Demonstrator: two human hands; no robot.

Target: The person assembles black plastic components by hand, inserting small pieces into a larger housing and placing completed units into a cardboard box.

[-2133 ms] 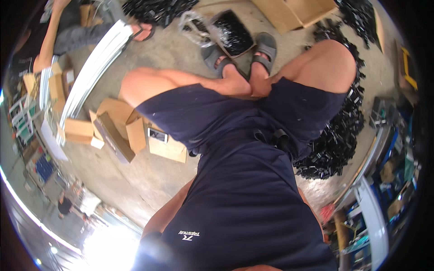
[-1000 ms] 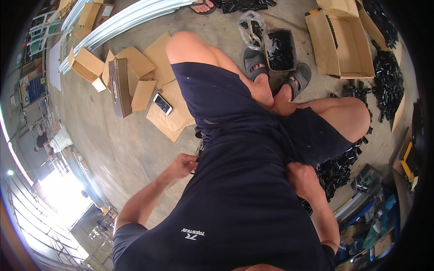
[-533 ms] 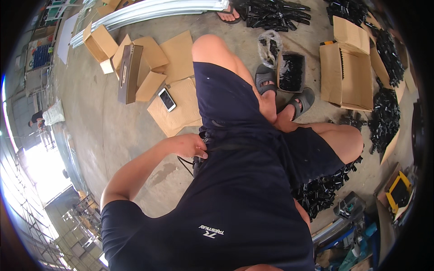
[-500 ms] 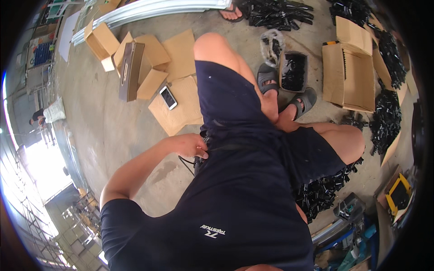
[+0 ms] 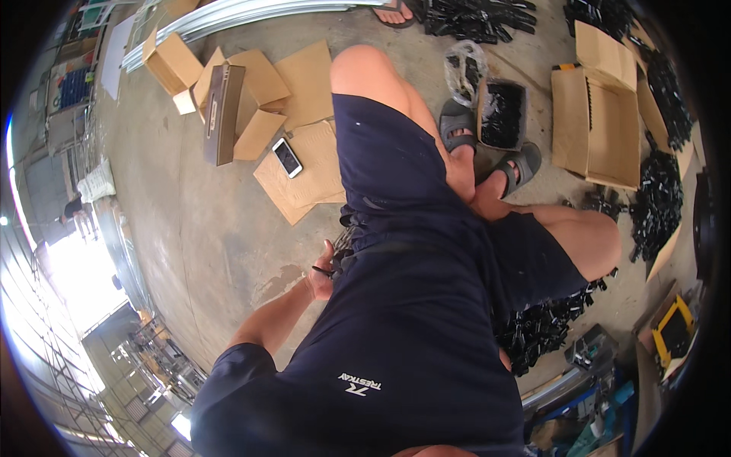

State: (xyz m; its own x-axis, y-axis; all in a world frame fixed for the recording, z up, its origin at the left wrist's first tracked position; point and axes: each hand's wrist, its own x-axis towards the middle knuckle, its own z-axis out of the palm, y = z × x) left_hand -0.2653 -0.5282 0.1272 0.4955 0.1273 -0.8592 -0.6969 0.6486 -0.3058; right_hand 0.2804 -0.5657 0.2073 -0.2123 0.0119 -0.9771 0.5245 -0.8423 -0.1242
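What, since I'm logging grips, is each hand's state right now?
Left hand: at a thin black cord; whether it grips it cannot be told.
Right hand: out of view, so cannot be told.

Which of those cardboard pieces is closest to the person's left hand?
The flat sheet under the phone. The other flat sheet, by the left knee, bears no phone and lies farther from the left hand, as do the boxes.

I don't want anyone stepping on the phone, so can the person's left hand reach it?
Probably yes, with a stretch: the phone lies uncovered on flat cardboard, and nothing seems to stand between it and the left hand.
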